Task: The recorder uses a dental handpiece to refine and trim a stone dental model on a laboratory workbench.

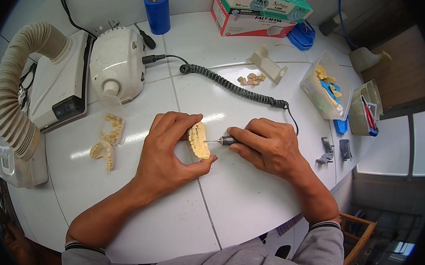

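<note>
My left hand [163, 161] grips a pale yellow dental cast [199, 144] marked with handwriting, fingertips along its top end and thumb at the bottom. My right hand [265, 146] is closed on a rotary handpiece [229, 140] with a dark grip; its thin metal bit meets the cast's side. A coiled black cord [230, 87] runs from the white control unit [118, 64] toward my right hand. Left of my hands lie a second dental cast [103, 155] and a clear tray of small yellow pieces [112, 128].
A ribbed suction hose [11, 91] and machine stand left; a blue cylinder [156, 15] and boxes [254, 24] at back; small pieces [250, 80] by a plastic holder [269, 62]. Right: plastic tub [319, 90], basket [361, 118], grey pieces [344, 149]. Someone's skin shows lower left [22, 247].
</note>
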